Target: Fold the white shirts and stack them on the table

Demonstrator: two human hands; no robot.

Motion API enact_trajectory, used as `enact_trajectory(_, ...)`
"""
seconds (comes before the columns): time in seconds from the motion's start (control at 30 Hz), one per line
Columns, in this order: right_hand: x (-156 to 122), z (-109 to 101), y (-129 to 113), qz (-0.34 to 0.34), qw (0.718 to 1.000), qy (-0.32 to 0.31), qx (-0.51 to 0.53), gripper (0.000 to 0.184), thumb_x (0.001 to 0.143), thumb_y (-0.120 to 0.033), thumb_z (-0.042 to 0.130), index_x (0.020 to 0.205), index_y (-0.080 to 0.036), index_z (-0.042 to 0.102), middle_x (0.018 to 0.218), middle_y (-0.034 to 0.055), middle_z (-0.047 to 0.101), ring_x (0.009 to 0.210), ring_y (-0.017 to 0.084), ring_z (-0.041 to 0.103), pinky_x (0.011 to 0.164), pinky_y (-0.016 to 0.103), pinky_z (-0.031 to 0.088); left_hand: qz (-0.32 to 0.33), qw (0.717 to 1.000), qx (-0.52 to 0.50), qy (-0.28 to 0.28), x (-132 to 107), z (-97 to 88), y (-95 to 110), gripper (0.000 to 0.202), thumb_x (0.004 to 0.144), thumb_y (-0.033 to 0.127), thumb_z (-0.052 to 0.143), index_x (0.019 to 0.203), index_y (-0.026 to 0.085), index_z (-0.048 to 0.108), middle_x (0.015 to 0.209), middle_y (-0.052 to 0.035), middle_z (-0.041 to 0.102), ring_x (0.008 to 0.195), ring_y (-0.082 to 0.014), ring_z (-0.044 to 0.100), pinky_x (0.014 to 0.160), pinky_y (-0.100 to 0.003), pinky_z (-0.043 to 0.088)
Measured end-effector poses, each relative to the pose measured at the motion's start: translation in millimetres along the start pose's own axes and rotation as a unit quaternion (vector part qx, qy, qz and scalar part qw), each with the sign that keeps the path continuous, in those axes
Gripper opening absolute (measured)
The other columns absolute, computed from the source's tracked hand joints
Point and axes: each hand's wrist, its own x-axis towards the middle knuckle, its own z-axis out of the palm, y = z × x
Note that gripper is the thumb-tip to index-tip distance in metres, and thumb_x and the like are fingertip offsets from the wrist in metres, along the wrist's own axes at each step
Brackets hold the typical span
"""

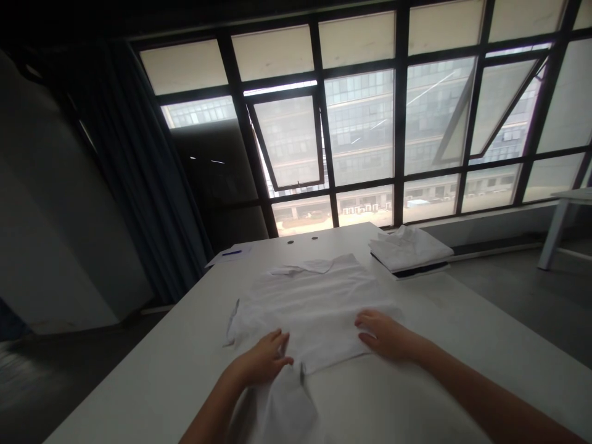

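Plain white shirt, dark blue curtain

One left hand, one right hand, one white shirt, one folded clothes stack, one blue pen, one paper sheet, two grommets counted

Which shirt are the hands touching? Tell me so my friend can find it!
Find the big window, then the long white table below it. The white shirt lies spread flat, touched by the left hand and right hand, unlike the folded white clothes piled nearer the window.
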Motion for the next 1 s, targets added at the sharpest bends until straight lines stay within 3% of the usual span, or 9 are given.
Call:
enact_trajectory(0.07,4,18,19,0.008,0.999,-0.025,-0.023,0.056,0.094,-0.053,0.047,0.141,-0.024,0.053,0.154,0.0131,0.042,0.143,0.032,0.035,0.117,0.052,0.023,-0.016,0.999,0.049,-0.012,6,16.1,-3,0.082,0.085,0.059,0.059,0.154,0.025,0.032,0.164,-0.0126,0.016,0.15,-0.0367,0.015,0.117,-0.059,0.018)
enact_trajectory(0.13,9,27,38,0.032,0.998,-0.034,-0.048,0.062,0.095,-0.059,0.041,0.15,-0.029,0.041,0.162,0.0097,0.027,0.149,0.033,0.019,0.118,0.059,0.009,-0.001,0.997,0.075,0.017,13,26.0,-6,0.079,0.09,0.06,0.053,0.156,0.026,0.026,0.165,-0.0112,0.012,0.151,-0.0354,0.01,0.118,-0.061,0.012)
enact_trajectory(0.23,14,27,59,0.098,0.991,-0.044,-0.08,0.063,0.097,-0.061,0.031,0.154,-0.033,0.031,0.164,0.0067,0.019,0.15,0.035,0.011,0.114,0.069,0.002,0.016,0.989,0.095,0.11,23,27.3,-12,0.061,0.096,0.053,0.046,0.15,0.025,0.04,0.159,-0.0106,0.032,0.146,-0.029,0.028,0.117,-0.049,0.023)
enact_trajectory(0.37,14,12,69,0.166,0.976,-0.084,-0.113,0.067,0.096,-0.061,0.03,0.156,-0.033,0.024,0.165,0.0052,0.012,0.15,0.037,0.007,0.11,0.074,0.004,-0.072,0.969,0.124,0.199,26,15.2,-21,0.037,0.1,0.034,0.037,0.128,0.022,0.059,0.133,-0.0104,0.06,0.124,-0.0238,0.053,0.105,-0.038,0.037)
enact_trajectory(0.5,7,-10,60,0.173,0.972,-0.09,-0.131,0.064,0.09,-0.058,0.044,0.148,-0.03,0.043,0.159,0.012,0.032,0.143,0.041,0.03,0.105,0.067,0.03,-0.137,0.963,0.134,0.19,16,8.2,-26,0.03,0.096,0.034,0.042,0.111,0.019,0.064,0.109,-0.0126,0.07,0.099,-0.0269,0.065,0.085,-0.036,0.046)
enact_trajectory(0.6,2,-25,46,0.172,0.97,-0.094,-0.144,0.046,0.087,-0.054,0.05,0.111,-0.022,0.073,0.122,0.0184,0.068,0.112,0.038,0.062,0.09,0.051,0.046,-0.188,0.959,0.137,0.163,7,10.2,-29,0.037,0.089,0.049,0.052,0.104,0.018,0.066,0.096,-0.0146,0.073,0.089,-0.0323,0.068,0.077,-0.038,0.047)
enact_trajectory(0.7,-1,-31,32,0.184,0.963,-0.092,-0.173,0.044,0.087,-0.053,0.05,0.085,-0.017,0.075,0.092,0.0189,0.073,0.09,0.035,0.069,0.079,0.045,0.048,-0.212,0.958,0.11,0.158,6,12.8,-32,0.043,0.086,0.055,0.055,0.104,0.018,0.065,0.098,-0.0156,0.072,0.093,-0.0343,0.067,0.08,-0.039,0.046)
enact_trajectory(0.87,0,-1,25,0.101,0.977,0.006,-0.186,0.044,0.091,-0.048,0.048,0.118,-0.02,0.067,0.125,0.0183,0.065,0.116,0.036,0.059,0.096,0.051,0.042,-0.163,0.967,0.042,0.192,19,13.2,-32,0.034,0.083,0.033,0.062,0.113,0.019,0.057,0.103,-0.0108,0.071,0.092,-0.0258,0.066,0.077,-0.03,0.044)
enact_trajectory(1.0,9,36,40,0.111,0.981,0.018,-0.157,0.063,0.094,-0.058,0.039,0.148,-0.026,0.043,0.158,0.0131,0.035,0.144,0.039,0.028,0.112,0.065,0.017,-0.134,0.959,-0.019,0.249,28,13.3,-28,0.018,0.087,0.022,0.052,0.105,0.021,0.053,0.097,-0.0045,0.07,0.086,-0.0179,0.065,0.074,-0.024,0.043)
